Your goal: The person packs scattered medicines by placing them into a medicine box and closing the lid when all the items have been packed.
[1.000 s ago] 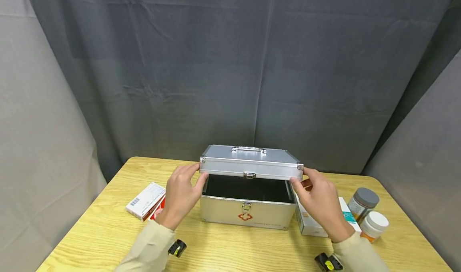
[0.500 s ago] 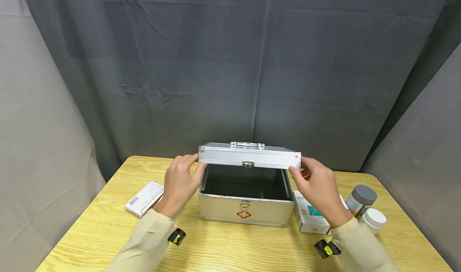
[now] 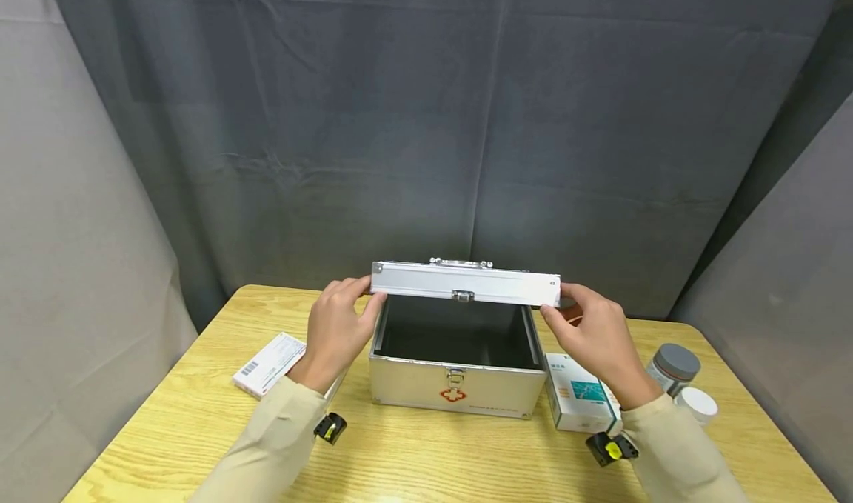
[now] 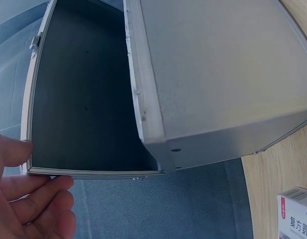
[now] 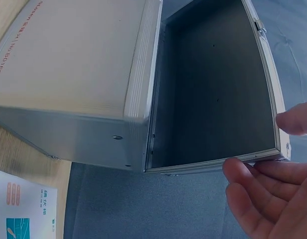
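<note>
A silver metal first-aid box with a red cross on its front stands mid-table, its hinged lid raised and tilted back. The dark interior shows in the head view; its floor is in shadow. My left hand pinches the lid's front left corner, with the thumb on the front edge and the fingers along the side in the left wrist view. At the opposite front corner my right hand grips the lid in the same way, thumb on the front rim, fingers under the side edge.
A white medicine box lies left of the first-aid box, partly behind my left wrist. On the right are another medicine carton, a grey-capped bottle and a white-capped bottle. A grey curtain hangs behind the table.
Both hands have lifted the lid's front edge higher and tilted it back. The opening is wider, and the lid's top face has turned out of sight.
</note>
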Available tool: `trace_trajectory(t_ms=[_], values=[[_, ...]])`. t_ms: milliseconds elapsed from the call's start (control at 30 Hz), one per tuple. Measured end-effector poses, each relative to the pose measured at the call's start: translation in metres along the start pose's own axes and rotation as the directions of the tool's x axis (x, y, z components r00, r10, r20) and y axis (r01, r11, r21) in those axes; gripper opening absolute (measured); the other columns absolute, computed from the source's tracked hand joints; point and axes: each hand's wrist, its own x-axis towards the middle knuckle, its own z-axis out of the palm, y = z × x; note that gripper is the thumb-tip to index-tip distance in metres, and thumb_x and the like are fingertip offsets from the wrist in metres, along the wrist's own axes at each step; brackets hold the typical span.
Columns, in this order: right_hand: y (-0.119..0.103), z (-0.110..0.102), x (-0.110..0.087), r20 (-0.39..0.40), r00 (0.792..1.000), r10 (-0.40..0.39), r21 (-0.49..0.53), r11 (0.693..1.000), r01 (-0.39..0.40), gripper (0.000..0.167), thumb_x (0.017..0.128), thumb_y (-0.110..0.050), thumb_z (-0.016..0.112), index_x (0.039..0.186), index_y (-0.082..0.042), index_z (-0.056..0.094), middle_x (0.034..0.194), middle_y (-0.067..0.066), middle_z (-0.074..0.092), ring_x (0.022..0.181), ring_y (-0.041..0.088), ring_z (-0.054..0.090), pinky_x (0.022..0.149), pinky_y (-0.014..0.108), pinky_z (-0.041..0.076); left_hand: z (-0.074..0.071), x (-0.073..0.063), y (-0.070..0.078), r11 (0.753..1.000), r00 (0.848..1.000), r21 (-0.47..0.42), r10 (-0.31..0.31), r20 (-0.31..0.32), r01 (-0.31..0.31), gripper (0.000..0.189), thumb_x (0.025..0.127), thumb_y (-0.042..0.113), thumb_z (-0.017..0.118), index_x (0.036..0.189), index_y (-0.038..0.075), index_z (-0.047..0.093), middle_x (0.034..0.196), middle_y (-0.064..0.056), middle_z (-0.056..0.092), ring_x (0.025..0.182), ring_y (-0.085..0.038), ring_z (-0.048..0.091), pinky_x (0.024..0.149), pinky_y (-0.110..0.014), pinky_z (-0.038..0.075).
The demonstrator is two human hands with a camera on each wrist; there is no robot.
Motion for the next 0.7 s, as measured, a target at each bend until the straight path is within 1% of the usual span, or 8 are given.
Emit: trace_trajectory(t_ms=[133, 267, 433, 567, 700], values=[[0.001, 0.000, 0.001, 0.004, 1.000, -0.003, -0.011, 1.000, 0.003, 0.039, 0.094, -0.022, 0.068, 0.123, 0.002, 0.063, 0.101, 0.019, 0.071, 0.080, 0.027, 0.069, 0.066, 0.033, 0.054, 0.000, 0.001, 0.000, 1.000, 1.000, 0.012, 0.005, 0.001, -0.005, 0.031, 0.086, 0.019, 0.075, 0.109, -0.001, 0.074, 0.098, -0.013, 0.077, 0.091, -0.031, 0.068, 0.077, -0.045, 0.055], [0.000, 0.001, 0.005, 0.002, 1.000, -0.019, -0.020, 1.000, 0.019, 0.038, 0.094, -0.024, 0.068, 0.122, 0.001, 0.064, 0.100, 0.017, 0.072, 0.079, 0.025, 0.070, 0.065, 0.030, 0.053, -0.001, 0.003, -0.002, 1.000, 1.000, 0.023, 0.011, -0.006, -0.011, 0.031, 0.086, 0.019, 0.076, 0.109, -0.002, 0.075, 0.097, -0.013, 0.077, 0.089, -0.031, 0.068, 0.076, -0.045, 0.056], [0.000, 0.000, 0.008, -0.012, 0.999, -0.033, -0.013, 0.999, 0.033, 0.038, 0.093, -0.021, 0.070, 0.122, 0.002, 0.064, 0.100, 0.019, 0.071, 0.076, 0.024, 0.070, 0.063, 0.029, 0.052, -0.002, 0.006, -0.003, 0.999, 1.000, 0.037, 0.027, -0.011, -0.026, 0.030, 0.086, 0.019, 0.075, 0.108, -0.001, 0.075, 0.098, -0.014, 0.077, 0.089, -0.031, 0.068, 0.076, -0.045, 0.056], [-0.001, 0.000, 0.010, -0.028, 0.999, -0.032, -0.015, 0.999, 0.032, 0.038, 0.092, -0.020, 0.070, 0.123, 0.003, 0.064, 0.103, 0.020, 0.071, 0.076, 0.024, 0.069, 0.063, 0.028, 0.052, -0.002, 0.010, -0.002, 0.998, 0.999, 0.038, 0.042, -0.015, -0.041, 0.029, 0.085, 0.018, 0.075, 0.107, 0.000, 0.075, 0.099, -0.013, 0.077, 0.090, -0.032, 0.069, 0.078, -0.045, 0.056], [0.000, 0.001, 0.013, -0.031, 0.999, -0.028, -0.025, 0.999, 0.028, 0.039, 0.093, -0.020, 0.070, 0.123, 0.004, 0.064, 0.103, 0.020, 0.071, 0.075, 0.024, 0.068, 0.061, 0.025, 0.051, -0.002, 0.012, 0.000, 0.999, 0.999, 0.037, 0.040, -0.019, -0.039, 0.029, 0.085, 0.018, 0.075, 0.107, 0.000, 0.075, 0.100, -0.013, 0.077, 0.091, -0.032, 0.069, 0.078, -0.044, 0.056]])
